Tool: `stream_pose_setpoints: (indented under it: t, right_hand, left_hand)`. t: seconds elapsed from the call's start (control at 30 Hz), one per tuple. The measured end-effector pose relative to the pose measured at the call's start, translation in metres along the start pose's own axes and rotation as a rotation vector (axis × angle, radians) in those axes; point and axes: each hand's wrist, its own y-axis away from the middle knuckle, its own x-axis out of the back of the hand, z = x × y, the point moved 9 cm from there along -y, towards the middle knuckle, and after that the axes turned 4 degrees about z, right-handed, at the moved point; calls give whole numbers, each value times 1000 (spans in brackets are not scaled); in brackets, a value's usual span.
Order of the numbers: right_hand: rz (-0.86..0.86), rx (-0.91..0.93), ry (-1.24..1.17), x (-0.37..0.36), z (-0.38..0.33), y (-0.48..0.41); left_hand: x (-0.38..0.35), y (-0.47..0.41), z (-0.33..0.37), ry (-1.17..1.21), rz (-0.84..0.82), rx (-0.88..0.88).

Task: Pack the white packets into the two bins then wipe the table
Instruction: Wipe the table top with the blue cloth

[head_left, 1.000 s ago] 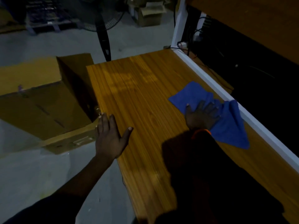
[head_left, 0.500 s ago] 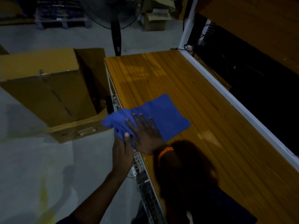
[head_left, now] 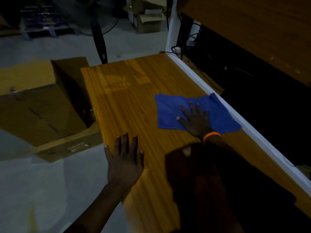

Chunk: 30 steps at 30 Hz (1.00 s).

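Observation:
A blue cloth [head_left: 217, 113] lies spread on the wooden table [head_left: 131, 98], near its right edge. My right hand [head_left: 195, 120] presses flat on the cloth, fingers spread, an orange band at the wrist. My left hand [head_left: 125, 158] rests flat on the table's left edge, fingers apart and holding nothing. No white packets or bins are in view.
An open cardboard box [head_left: 43, 105] stands on the floor against the table's left side. A white rail [head_left: 235, 118] runs along the table's right edge. A standing fan [head_left: 99, 31] and more cartons [head_left: 148, 19] are beyond the far end.
My right hand has swept the cloth from the table's left edge across to the right side. My left hand has let go of the cloth and now lies flat on the left edge.

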Motion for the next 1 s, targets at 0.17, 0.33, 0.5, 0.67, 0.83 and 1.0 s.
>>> stream_pose_setpoints:
  t: [0.17,0.33,0.5,0.67,0.83,1.0]
  right_hand:
    - [53,-16,-76,12,42,-55]
    - [110,-65,-84,11,63,-56]
    - [172,-221,-50,8,87,20]
    - [164,-489,-41,0,71,81]
    - [79,-169,-47,-20,-80,101]
    - [169,244,7,-38,-214,169]
  left_hand:
    - [-5,-9,1,2,-80,24]
    - [0,-10,3,-11,-80,1]
    - [1,-7,4,3,-65,-13]
    - [24,-2,-10,125,128,144]
    - [4,37,-50,706,142,488]
    - [20,95,-48,876,146,454]
